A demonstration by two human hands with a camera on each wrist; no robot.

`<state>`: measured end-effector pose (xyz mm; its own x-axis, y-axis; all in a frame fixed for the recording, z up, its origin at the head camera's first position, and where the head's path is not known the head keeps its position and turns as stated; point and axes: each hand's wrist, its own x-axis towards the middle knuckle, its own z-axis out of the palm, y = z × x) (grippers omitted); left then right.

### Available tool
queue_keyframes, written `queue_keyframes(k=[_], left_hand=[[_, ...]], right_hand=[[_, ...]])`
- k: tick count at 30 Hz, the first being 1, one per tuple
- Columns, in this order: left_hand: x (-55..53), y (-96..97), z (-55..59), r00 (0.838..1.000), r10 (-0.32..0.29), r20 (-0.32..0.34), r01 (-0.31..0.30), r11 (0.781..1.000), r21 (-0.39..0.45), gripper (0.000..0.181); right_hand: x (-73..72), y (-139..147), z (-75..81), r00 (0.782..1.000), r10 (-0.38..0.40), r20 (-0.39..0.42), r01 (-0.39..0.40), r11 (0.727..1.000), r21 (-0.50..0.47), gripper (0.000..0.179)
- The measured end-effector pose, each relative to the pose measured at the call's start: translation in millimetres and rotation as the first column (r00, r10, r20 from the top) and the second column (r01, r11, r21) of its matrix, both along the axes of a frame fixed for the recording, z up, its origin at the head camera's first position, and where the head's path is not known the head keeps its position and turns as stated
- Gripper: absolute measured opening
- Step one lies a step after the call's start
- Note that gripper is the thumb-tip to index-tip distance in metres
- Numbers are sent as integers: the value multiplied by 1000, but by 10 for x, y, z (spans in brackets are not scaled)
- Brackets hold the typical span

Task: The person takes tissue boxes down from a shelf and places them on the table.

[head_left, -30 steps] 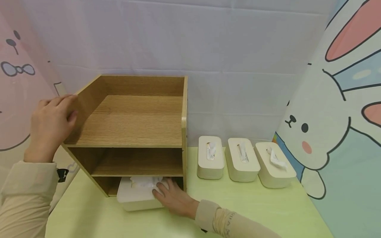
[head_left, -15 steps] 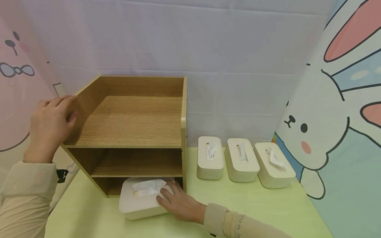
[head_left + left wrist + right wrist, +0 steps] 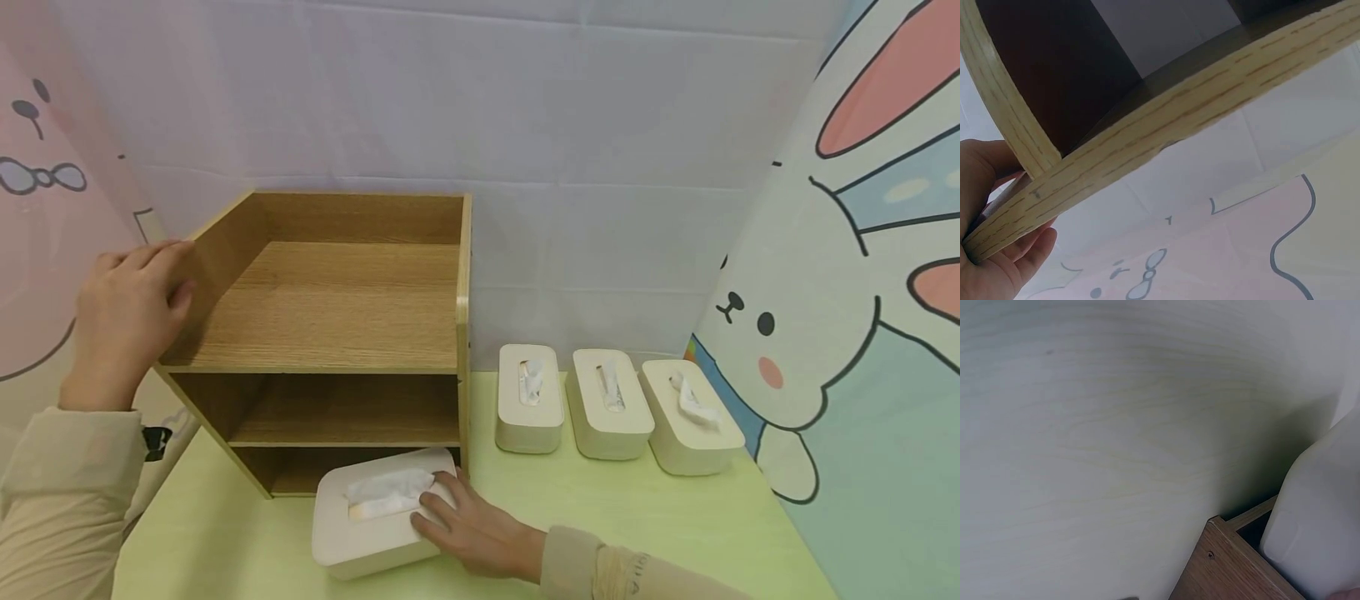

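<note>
A wooden shelf unit (image 3: 337, 304) with stacked levels stands on the left of the table. My left hand (image 3: 131, 317) grips the edge of its left side panel; in the left wrist view, fingers show on both sides of the board (image 3: 1147, 134). At the lowest opening, a white tissue box (image 3: 333, 521) sits slantwise, mostly out in front. A white tissue lies over its slot. My right hand (image 3: 483, 533) holds this box by its right end, fingertips over the lid. In the right wrist view, the box (image 3: 1322, 519) juts past the shelf's wooden corner (image 3: 1225, 569).
Three similar tissue boxes stand right of the shelf: a left one (image 3: 529, 425), a middle one (image 3: 617, 437) and a right one (image 3: 697, 450). The pale green table (image 3: 637, 525) meets a white cloth backdrop (image 3: 600, 250). Cartoon-printed sheets hang on both sides.
My right hand has drawn the tissue box out of the lowest opening, toward me and to the right, and the box has turned slightly. The left hand keeps its place on the shelf.
</note>
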<state>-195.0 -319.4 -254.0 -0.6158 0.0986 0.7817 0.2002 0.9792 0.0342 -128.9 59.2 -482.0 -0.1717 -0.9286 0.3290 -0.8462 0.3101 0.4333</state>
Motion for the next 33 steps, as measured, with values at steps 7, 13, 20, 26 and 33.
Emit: queue_keyframes(k=[7,13,20,26,33], left_hand=[[-14,3,-2,1000,7,15,-7,1000,-3,37],[-13,6,1,1000,9,19,-9,1000,-8,36],[-10,-4,1,1000,4,19,-4,1000,-7,36],[-10,-9,7,1000,1,18,-1,1000,-7,36],[-13,1,2,1000,4,9,-4,1000,-3,36]], right_hand=[[72,112,20,999,31,-11,-31,1000,5,40],[135,193,34,997,74,-2,-74,997,-31,41],[207,294,34,995,62,-80,-64,998,-18,43],[249,412,63,987,55,-148,-57,998,-9,42],[274,603,0,989,46,-143,-53,997,-49,38]])
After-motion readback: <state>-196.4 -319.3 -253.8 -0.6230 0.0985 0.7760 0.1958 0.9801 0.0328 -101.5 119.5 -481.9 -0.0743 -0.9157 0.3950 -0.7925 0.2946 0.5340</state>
